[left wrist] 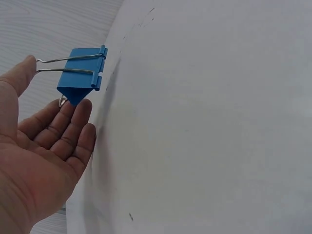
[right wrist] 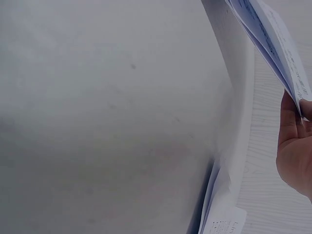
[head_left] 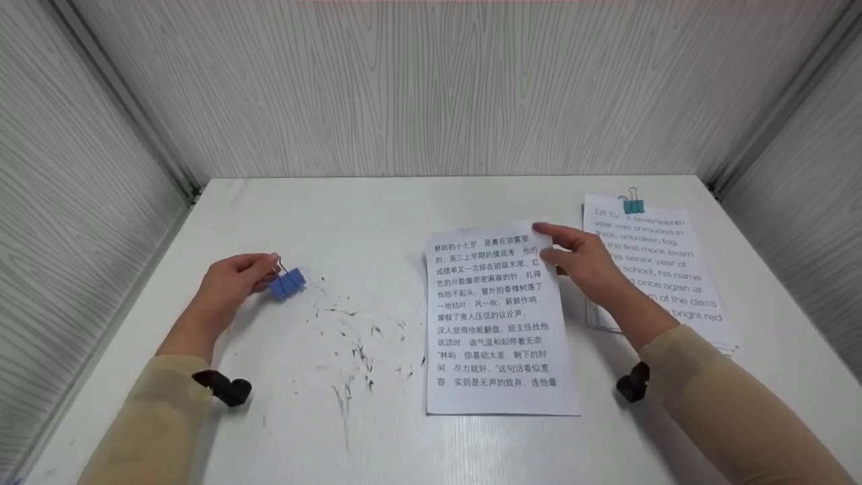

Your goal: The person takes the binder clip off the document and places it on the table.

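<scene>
Blue binder clip: one, over the left part of the table, well apart from the paper.
Left hand (head_left: 232,286): thumb and fingers pinching that blue binder clip (head_left: 288,283) by its wire handles.
Chinese-printed sheets (head_left: 495,323): one bundle, right of the middle; several leaves, I can't count them exactly.
Right hand (head_left: 582,263): thumb and fingers pinching the bundle's far right corner.
English-printed stack (head_left: 646,242): one, farther right, partly behind the right forearm.
Teal binder clip (head_left: 634,206): one, on the stack's far edge, making two clips in all.
Dark marks (head_left: 367,357): many, scattered between the left hand and the bundle.
White table (head_left: 337,215): one, under everything.
Sleeves (head_left: 151,411): two, tan.
</scene>
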Demonstrator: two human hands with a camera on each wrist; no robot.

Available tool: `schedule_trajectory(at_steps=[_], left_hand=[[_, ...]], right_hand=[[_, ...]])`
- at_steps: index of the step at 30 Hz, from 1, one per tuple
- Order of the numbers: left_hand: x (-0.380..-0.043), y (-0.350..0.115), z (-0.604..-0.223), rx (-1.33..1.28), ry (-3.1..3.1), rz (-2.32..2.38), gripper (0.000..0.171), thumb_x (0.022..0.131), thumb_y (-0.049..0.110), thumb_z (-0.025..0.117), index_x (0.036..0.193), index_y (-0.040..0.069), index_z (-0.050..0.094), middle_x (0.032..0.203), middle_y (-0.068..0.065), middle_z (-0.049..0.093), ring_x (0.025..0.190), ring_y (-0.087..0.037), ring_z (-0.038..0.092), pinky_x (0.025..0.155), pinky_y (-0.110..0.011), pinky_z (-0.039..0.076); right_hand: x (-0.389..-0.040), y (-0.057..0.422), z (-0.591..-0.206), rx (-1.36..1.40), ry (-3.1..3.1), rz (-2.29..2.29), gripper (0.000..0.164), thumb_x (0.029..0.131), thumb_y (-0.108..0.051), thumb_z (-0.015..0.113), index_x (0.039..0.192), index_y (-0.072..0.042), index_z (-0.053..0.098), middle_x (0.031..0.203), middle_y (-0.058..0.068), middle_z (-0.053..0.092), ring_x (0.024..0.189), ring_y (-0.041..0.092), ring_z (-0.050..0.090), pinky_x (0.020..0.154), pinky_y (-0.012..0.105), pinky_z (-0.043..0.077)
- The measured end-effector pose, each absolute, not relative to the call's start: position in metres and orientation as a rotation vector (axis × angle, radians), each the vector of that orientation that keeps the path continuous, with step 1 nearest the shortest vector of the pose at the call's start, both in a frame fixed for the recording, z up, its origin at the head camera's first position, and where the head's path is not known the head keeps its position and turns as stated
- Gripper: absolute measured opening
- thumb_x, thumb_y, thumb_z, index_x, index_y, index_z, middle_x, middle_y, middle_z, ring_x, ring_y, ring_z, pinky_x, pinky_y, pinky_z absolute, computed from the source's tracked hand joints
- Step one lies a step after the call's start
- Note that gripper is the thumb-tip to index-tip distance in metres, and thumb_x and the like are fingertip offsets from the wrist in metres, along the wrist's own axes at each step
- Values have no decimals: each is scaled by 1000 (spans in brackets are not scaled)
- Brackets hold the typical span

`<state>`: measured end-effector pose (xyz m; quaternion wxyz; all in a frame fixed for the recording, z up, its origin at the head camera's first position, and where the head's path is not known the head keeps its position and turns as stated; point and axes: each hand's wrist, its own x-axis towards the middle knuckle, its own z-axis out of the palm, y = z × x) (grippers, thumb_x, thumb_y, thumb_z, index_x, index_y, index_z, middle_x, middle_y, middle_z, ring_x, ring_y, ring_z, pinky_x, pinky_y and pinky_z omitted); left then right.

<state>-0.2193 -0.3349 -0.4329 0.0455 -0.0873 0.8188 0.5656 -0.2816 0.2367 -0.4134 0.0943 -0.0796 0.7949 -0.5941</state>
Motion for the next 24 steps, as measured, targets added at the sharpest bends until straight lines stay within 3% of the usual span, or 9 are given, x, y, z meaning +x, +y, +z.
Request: schedule_trajectory(at_steps=[4, 11, 24], left_hand=[[-217, -334, -434, -266, 2506, 1694, 78, 102, 56, 65, 153, -1, 52, 143, -15, 62, 114, -8, 64, 105, -24, 51], [-216, -333, -437, -287, 2535, 1582, 82, 103, 61, 61, 157, 2, 47, 147, -20, 58, 127, -27, 52, 115, -43, 40], [-219, -331, -435, -304, 2502, 1616, 82, 104, 59, 60, 160, 2, 43, 155, -24, 50, 135, -36, 48, 124, -57, 27]], right_hand=[[-285, 236, -416, -203, 2367, -1749, 53, 103, -8, 68, 153, -21, 60, 150, 5, 61, 126, 22, 64, 94, 30, 57], [-290, 235, -418, -180, 2374, -1723, 53, 103, -9, 68, 154, -22, 59, 151, 5, 60, 126, 22, 64, 94, 31, 56], [-293, 235, -419, -142, 2407, -1685, 54, 103, -10, 67, 154, -24, 58, 150, 4, 61, 125, 22, 64, 95, 35, 54]])
